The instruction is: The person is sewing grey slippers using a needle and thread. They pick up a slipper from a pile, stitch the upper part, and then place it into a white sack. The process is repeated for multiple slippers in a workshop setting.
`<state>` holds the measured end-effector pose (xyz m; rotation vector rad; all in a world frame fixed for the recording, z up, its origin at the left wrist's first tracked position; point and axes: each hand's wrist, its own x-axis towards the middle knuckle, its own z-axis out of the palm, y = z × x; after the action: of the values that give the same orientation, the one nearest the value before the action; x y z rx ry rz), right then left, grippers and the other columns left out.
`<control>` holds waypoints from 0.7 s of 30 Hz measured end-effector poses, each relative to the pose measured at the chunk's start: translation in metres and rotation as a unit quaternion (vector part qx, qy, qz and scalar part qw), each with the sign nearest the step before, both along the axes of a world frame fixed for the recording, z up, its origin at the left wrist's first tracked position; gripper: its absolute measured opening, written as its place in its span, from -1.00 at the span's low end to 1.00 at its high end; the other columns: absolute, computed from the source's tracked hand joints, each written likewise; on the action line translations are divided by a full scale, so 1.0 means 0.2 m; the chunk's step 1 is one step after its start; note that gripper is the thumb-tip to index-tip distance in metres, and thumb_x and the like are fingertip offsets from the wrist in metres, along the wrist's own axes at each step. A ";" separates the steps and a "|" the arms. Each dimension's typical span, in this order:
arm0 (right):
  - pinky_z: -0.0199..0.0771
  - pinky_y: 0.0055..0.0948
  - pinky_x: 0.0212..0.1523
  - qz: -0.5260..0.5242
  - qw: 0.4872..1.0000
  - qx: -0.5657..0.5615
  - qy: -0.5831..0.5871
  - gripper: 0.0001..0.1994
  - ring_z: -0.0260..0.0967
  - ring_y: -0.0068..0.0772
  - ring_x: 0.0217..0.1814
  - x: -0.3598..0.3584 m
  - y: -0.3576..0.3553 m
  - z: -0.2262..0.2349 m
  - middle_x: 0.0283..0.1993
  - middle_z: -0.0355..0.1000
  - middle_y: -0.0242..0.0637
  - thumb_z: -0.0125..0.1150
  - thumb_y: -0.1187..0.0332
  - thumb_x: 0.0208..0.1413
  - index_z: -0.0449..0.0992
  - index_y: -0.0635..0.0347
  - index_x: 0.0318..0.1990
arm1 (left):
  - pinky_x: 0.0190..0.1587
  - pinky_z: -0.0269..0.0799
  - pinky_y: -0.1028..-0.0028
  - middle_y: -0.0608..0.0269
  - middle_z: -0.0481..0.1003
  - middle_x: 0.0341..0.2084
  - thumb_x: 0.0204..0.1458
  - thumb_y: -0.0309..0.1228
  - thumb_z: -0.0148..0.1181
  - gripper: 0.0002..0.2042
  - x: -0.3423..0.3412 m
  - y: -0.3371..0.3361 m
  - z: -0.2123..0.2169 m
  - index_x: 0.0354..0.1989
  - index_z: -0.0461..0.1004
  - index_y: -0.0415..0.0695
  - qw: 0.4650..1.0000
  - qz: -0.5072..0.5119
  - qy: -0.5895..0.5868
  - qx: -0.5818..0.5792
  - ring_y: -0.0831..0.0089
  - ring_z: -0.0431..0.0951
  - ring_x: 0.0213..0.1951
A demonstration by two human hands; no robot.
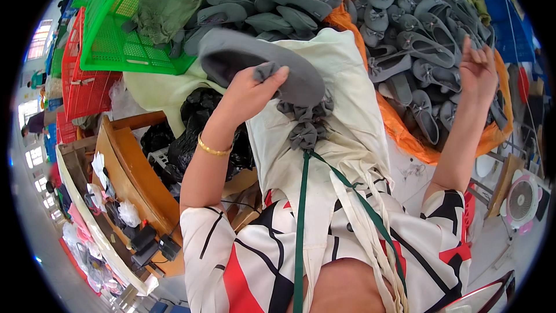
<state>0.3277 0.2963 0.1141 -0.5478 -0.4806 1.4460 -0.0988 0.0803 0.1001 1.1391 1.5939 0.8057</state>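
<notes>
My left hand is closed around a grey cloth slip-on shoe, raised over my lap. A small grey fabric bow shows between its thumb and fingers; whether it is fixed to the shoe I cannot tell. Several loose grey bows lie on the cream apron across my lap. On the right, my right hand is lifted beside a heap of grey shoes with bows. Its fingers are apart and partly curled, with nothing visible in them.
The shoe heap sits in an orange bag. Plain grey shoes are piled ahead, beside a green plastic crate. At left stand a red crate, a wooden table and black plastic bags. A fan stands at right.
</notes>
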 end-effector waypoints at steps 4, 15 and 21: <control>0.35 -0.04 0.30 -0.199 0.974 0.017 -0.111 -0.90 0.19 -0.50 -0.50 0.26 -0.09 -0.14 -0.54 0.19 -0.38 0.02 0.47 0.32 0.31 0.35 -0.20 | -0.34 0.35 0.44 0.36 0.44 -0.56 0.19 -0.21 0.22 -0.69 0.17 0.14 -0.12 -0.34 0.49 -0.26 0.980 -0.172 0.079 -0.061 0.58 0.34 -0.46; 0.46 -0.18 0.20 -0.021 0.976 -0.060 -0.207 -0.90 0.22 -0.62 -0.49 -0.16 -0.41 -0.56 -0.51 0.29 -0.45 0.10 0.43 0.32 0.43 0.29 -0.18 | -0.23 0.35 0.21 0.05 0.42 -0.56 0.01 -0.36 0.32 -0.85 0.21 0.00 -0.27 -0.38 0.51 -0.15 0.895 -0.310 0.283 0.151 0.07 0.41 -0.46; 0.45 -0.02 0.23 -0.043 0.977 -0.105 -0.180 -0.92 0.17 -0.58 -0.50 -0.23 -0.33 -0.53 -0.53 0.21 -0.44 0.08 0.46 0.30 0.42 0.31 -0.21 | -0.24 0.40 0.22 0.15 0.46 -0.58 -0.02 -0.28 0.33 -0.80 0.26 -0.04 -0.24 -0.42 0.45 -0.10 0.887 -0.184 0.308 0.289 0.07 0.48 -0.42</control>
<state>0.2825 0.2294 0.0085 -0.9985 -0.5833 1.3255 -0.0476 0.0732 0.0511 2.2329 1.5750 0.7141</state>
